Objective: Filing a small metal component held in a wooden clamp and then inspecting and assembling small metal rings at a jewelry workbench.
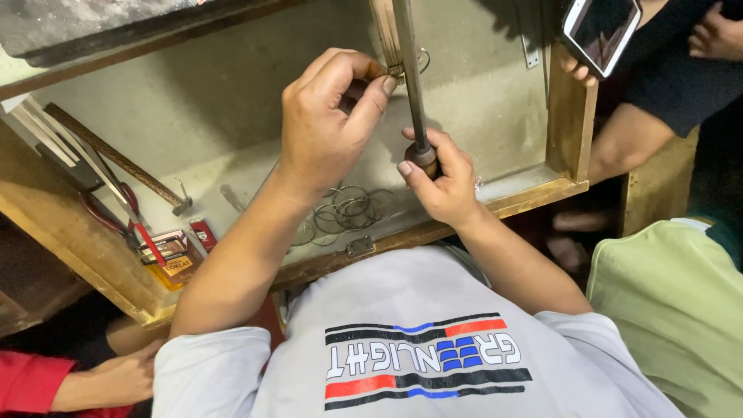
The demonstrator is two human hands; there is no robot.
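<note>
Head view, landmark = wooden tray [569, 124] with the pale floor.

Left hand [329, 124] is over the tray's middle, near its far side. Thumb and forefinger are pressed together, pinching a small metal ring [422, 60] against the wooden peg [385, 31] that sticks up at the tray's far edge. Other fingers are curled in. The part of the ring inside the pinch is hidden.

Right hand [441, 174] is over the tray's near edge, fingers wrapped tight around the round brown handle of a file [409, 73]. The file's long axis runs near-vertical in frame: handle toward the person at the near edge, metal shaft pointing away toward the far side, tilted slightly left. The shaft crosses just beside the peg and ring; can't tell if it's touching the ring.

Loose wire rings [348, 209] lie on the tray floor under the hands, near the front edge, overlapping. Small hinge [360, 246] sits on that front edge.

Tray's left end: red-handled pliers [116, 220], a twisted brown rod [116, 159], white sticks [46, 128], small red and yellow packets [172, 251].

Beyond the tray's right wall, another person's hand holds a phone [602, 31]. Below the tray's left corner, a third person's hand [116, 379] in a red sleeve.
</note>
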